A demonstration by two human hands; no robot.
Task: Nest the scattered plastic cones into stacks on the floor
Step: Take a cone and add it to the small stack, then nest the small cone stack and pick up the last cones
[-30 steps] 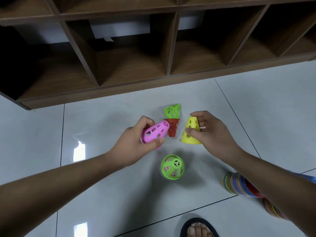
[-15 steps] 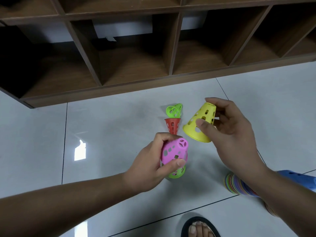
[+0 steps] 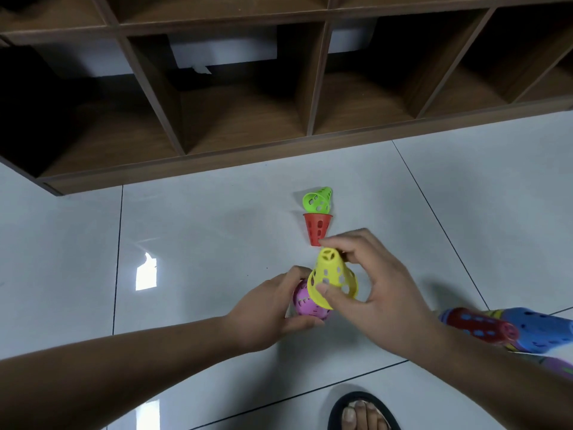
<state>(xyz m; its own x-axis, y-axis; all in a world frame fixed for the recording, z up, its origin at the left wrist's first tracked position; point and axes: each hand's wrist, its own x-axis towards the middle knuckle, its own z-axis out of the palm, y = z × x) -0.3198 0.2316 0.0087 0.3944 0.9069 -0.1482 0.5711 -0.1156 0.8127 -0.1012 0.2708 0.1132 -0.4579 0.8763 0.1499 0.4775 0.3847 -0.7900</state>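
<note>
- Yellow cone (image 3: 333, 279): centre frame, tilted, rim overlapping pink cone (image 3: 305, 304); right hand (image 3: 381, 293) pinches it, thumb on rim, fingers near tip.
- Pink cone: left hand (image 3: 263, 311) curled round it, near the floor (image 3: 201, 243).
- Step, judged: nesting yellow onto pink; next calls for aligning, then seating.
- Red cone (image 3: 317, 228), green cone (image 3: 317, 200): loose, above centre.

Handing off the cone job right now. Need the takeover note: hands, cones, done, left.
Left hand grips the pink cone.
Right hand holds the yellow cone, tilted, its rim over the pink one and not seated.
Loose on the floor: red cone, with the green cone on its side just behind it.
Done: a multicoloured stack lies at the right, partly behind the forearm.
Left: seat yellow, then nest red and green.
</note>
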